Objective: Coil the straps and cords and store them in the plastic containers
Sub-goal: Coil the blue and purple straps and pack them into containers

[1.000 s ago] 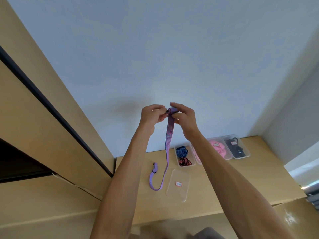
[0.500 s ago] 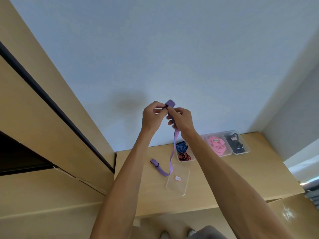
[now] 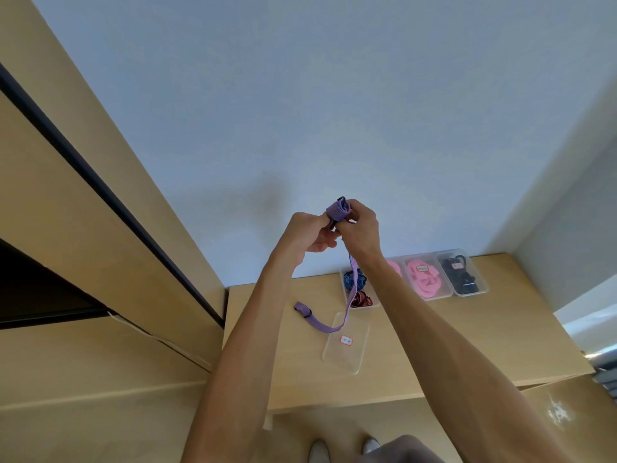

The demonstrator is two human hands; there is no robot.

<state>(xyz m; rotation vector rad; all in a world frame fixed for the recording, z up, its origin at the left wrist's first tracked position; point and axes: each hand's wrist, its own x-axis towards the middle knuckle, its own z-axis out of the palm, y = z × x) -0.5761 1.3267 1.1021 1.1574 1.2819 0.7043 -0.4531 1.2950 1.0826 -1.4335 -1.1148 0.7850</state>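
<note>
Both hands are raised above the wooden table (image 3: 467,345). My left hand (image 3: 309,233) and my right hand (image 3: 360,228) together hold a small coil of the purple strap (image 3: 338,210), wound at the fingertips. The rest of the strap hangs down behind my right wrist, and its tail with a black buckle (image 3: 305,310) lies on the table. A clear container (image 3: 360,285) at the back holds a blue coil and a red coil. A clear lid (image 3: 345,344) with a small label lies flat in front of it.
More clear containers stand in a row at the back: one with pink straps (image 3: 424,277) and one with black straps (image 3: 462,275). A wooden cabinet (image 3: 100,262) rises on the left. The wall runs behind the table. Shoes show at the bottom edge.
The coil at my fingertips has grown. The hanging strap has shortened, and its buckle end has been drawn across the table towards the lid.
</note>
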